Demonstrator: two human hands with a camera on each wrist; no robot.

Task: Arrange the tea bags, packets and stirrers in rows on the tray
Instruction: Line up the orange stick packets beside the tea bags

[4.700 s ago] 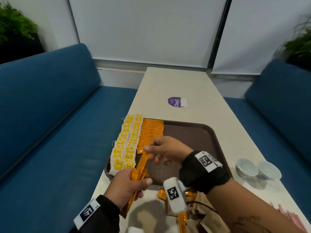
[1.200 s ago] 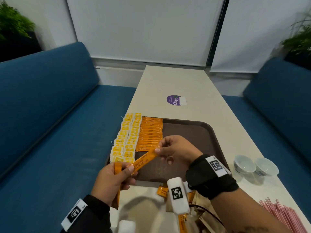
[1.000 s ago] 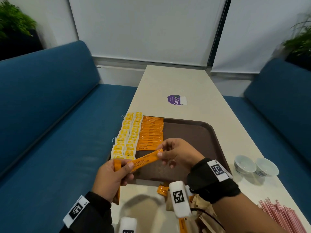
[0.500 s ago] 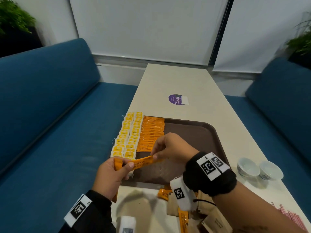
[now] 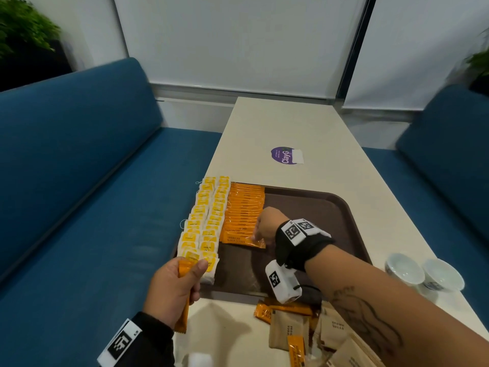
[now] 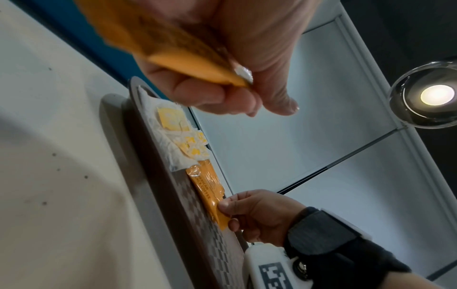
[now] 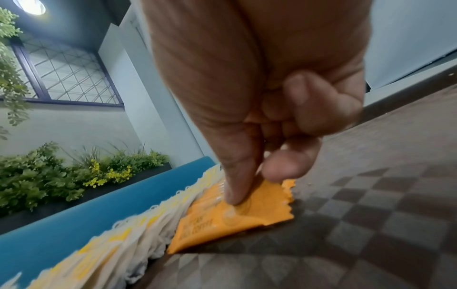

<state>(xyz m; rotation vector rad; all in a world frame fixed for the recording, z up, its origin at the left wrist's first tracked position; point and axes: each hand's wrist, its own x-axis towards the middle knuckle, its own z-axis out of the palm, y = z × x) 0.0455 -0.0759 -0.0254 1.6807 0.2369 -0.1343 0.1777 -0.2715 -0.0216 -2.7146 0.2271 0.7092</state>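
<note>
Your right hand (image 5: 266,225) is low over the brown tray (image 5: 330,207), thumb and forefinger pinching the right end of an orange coffee packet (image 5: 242,241). The packet lies flat at the near end of the orange packet row (image 5: 244,207), overlapping the one beyond it like a shingle. The end grip likely lets you square it against its neighbours before you let go. The other fingers are curled under, clear of the tray.

Your left hand (image 5: 176,291) hangs at the tray's near left corner. Fingers and thumb are wrapped round a small bundle of spare orange packets (image 5: 182,300), held upright, probably as stock for the right hand to draw from.

Left of the orange row sit two rows of yellow-tagged tea bags (image 5: 206,221), touching it. The tray's right part is bare.

On the table (image 5: 291,123) near you lies a loose heap of tan packets (image 5: 288,328) with a few orange ones mixed in. No stirrers are clearly in view.

Two small white cups (image 5: 423,271) stand right of the tray.
</note>
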